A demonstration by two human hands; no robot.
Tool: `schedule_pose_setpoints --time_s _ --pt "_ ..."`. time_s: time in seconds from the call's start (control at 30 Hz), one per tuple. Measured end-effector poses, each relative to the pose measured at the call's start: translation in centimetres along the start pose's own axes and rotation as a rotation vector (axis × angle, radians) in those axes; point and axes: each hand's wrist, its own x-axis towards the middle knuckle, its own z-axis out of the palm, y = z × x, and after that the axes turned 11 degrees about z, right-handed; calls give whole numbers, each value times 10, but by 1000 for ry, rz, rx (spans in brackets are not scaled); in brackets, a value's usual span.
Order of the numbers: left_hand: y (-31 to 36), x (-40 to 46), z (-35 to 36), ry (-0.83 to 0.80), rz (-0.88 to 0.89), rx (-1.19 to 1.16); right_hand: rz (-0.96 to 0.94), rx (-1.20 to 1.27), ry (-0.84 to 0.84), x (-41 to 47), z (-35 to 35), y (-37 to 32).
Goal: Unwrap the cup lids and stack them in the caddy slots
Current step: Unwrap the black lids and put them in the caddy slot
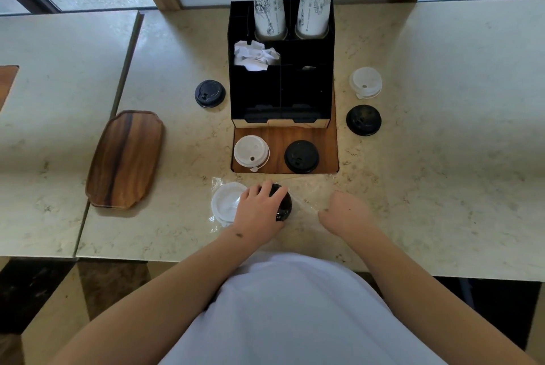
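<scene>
Far to your left a wooden tray (125, 159) lies bare on the worktop (442, 173), out of the work. Next, a loose black lid (210, 93) sits just beside the caddy (281, 69), probably parked there for loading later.

In front of you lies the clear wrap (306, 202) with two lids inside. The white lid (225, 206) lies at its left end. Your left hand (259, 208) presses down on the wrapped black lid (283, 206) next to it, fingers (267, 189) spread and curled over its dome. That reads as an anchor: you pin the pack so the film can be pulled without the lids sliding.

Above the pack, on the caddy's wooden base (327, 140), a white lid (251, 153) and a black lid (301, 156) rest side by side, one before each front slot, seemingly sorted by colour. A crumpled paper (255, 55) fills an upper left compartment, and two cup stacks (293, 2) stand in the rear holes.

Your right hand (346, 211) rests on the wrap's right end, knuckles up. Its fingers are tucked under, so I cannot tell whether they pinch the film; the stretched plastic suggests that they do.

To your right a white lid (365, 82) and a black lid (363, 120) wait apart on the worktop, already bare.
</scene>
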Motion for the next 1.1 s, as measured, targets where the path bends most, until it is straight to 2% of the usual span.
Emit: schedule_pose_setpoints --time_s 0.1,0.17,0.23,0.27,0.33,0.4,0.43,0.5,0.57,0.63,0.77,0.87,1.0,1.1 --pt "-1 0 0 2 0 -10 -4 163 -99 3 0 19" --pt "-2 -1 0 5 1 -15 54 406 -177 5 -2 33" --pt "-2 -1 0 3 3 -22 121 521 -190 4 -5 47" --pt "-2 -1 1 0 4 -21 129 476 -135 3 -6 52" --pt "-1 -1 1 -7 8 -12 68 293 120 -3 -8 54" --pt "-1 -1 1 -10 8 -7 -118 291 370 -11 -10 45" --pt "-1 -1 1 -10 6 -11 -211 344 415 -14 -10 38" --pt "-2 -2 1 -6 6 -21 -280 483 348 -13 -8 22" --pt "-3 -2 1 0 7 -32 -163 574 141 -8 -7 9" --pt "-4 -4 1 3 -4 -40 -39 565 -36 -1 -9 4" --pt "-8 -7 0 -18 -53 -48 63 598 -182 12 -10 5" --pt "-24 -12 -5 -44 -145 -113 124 719 -318 18 -9 7" --pt "-52 -31 -4 -113 -212 -167 143 807 -383 20 -10 11" --pt "-59 -45 1 -63 -224 -182 157 829 -342 20 -9 9"
